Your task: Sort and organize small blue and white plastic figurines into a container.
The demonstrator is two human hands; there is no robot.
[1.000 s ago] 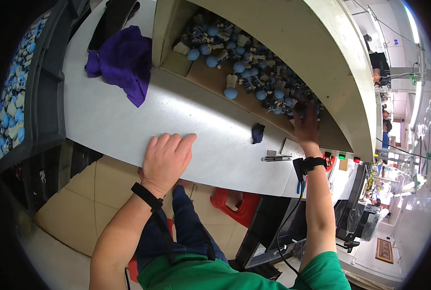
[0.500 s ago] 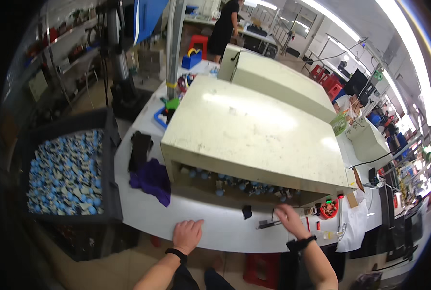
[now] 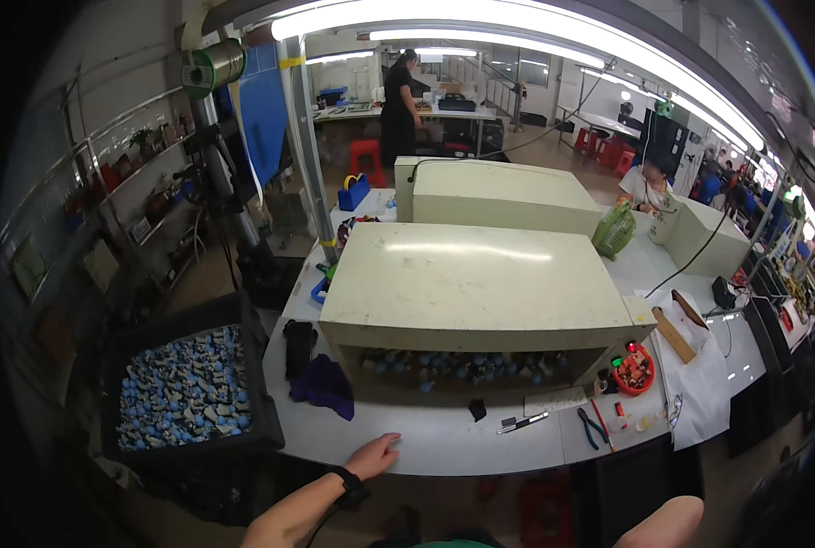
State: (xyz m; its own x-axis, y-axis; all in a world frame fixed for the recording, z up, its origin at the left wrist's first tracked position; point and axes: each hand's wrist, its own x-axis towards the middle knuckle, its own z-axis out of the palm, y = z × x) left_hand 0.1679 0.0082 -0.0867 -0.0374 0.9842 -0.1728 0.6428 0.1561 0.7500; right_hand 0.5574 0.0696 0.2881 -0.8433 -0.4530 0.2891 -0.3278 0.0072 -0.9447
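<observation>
My left hand (image 3: pixel 373 455) rests at the front edge of the white table (image 3: pixel 444 438), fingers stretched to the right and holding nothing. A black band (image 3: pixel 351 490) with a thin cord circles that wrist. Of my right arm only a bent part (image 3: pixel 668 524) shows at the lower right; the hand is out of the picture. Beyond my left hand lie a small black piece (image 3: pixel 478 410) and a slim knife-like tool (image 3: pixel 523 423). Blue-handled pliers (image 3: pixel 592 429) lie farther right. Many small blue-and-grey parts (image 3: pixel 467 367) sit beneath a cream metal housing (image 3: pixel 471 274).
A black crate (image 3: pixel 270 422) full of blue-and-grey parts stands left of the table. A purple cloth (image 3: pixel 325 385) lies at the table's left. On the right are a red bowl (image 3: pixel 646 384) and white sheeting (image 3: pixel 700 402). One person (image 3: pixel 398 105) stands far back; another (image 3: pixel 647 187) sits right.
My right hand has left the tools on the table and gone out of view. The view has tilted up. My left hand stays at the front edge.
</observation>
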